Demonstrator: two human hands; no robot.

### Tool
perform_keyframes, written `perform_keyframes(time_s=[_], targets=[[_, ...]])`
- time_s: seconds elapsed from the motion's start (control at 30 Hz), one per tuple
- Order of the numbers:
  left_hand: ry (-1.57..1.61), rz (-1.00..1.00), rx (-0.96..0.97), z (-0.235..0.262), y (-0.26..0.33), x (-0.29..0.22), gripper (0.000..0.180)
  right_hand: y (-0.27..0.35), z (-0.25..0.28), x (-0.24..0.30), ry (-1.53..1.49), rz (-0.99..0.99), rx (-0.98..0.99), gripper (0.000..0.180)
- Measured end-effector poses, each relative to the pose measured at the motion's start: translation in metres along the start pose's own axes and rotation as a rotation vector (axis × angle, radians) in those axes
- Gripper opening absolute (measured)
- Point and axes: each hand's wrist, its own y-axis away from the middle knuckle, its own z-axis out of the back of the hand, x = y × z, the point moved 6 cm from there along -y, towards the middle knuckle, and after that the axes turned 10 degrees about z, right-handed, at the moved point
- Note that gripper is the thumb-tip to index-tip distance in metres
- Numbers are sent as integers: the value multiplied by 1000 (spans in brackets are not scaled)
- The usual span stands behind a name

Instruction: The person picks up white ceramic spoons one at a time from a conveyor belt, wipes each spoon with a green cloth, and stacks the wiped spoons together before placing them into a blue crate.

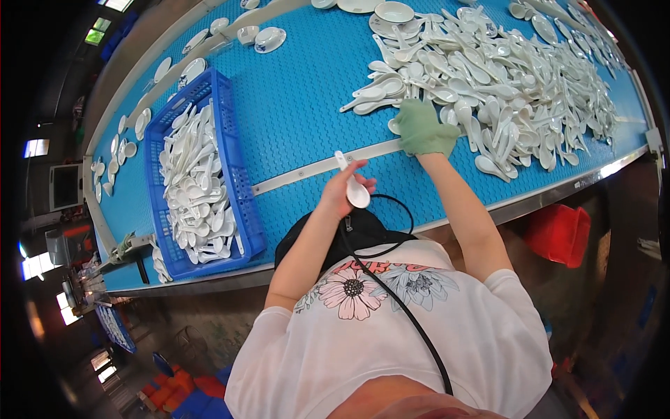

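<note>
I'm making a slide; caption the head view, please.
Bare left hand holding a white spoon, gloved right hand at the spoon pile, blue crate of spoons at left.

The gloved right hand (426, 130) partly hides a spoon (393, 126) beside it, and the upper edge crops a plate (361, 5) beyond.

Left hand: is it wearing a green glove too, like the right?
No, the left hand holding the white spoon is bare, while the right hand wears a green glove.

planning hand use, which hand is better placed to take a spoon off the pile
Probably the right hand: it's at the pile, while the left hand, farther off, holds a spoon.
</note>
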Motion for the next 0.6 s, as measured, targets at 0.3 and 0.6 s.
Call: perform_keyframes(time_s=[0.3,0.6], targets=[[-17,20,132,-9,-4,9,48,40,-16,-35,-505,-177,-96,29],[56,87,277,-11,-4,9,71,16,22,31,-299,417,-151,15]])
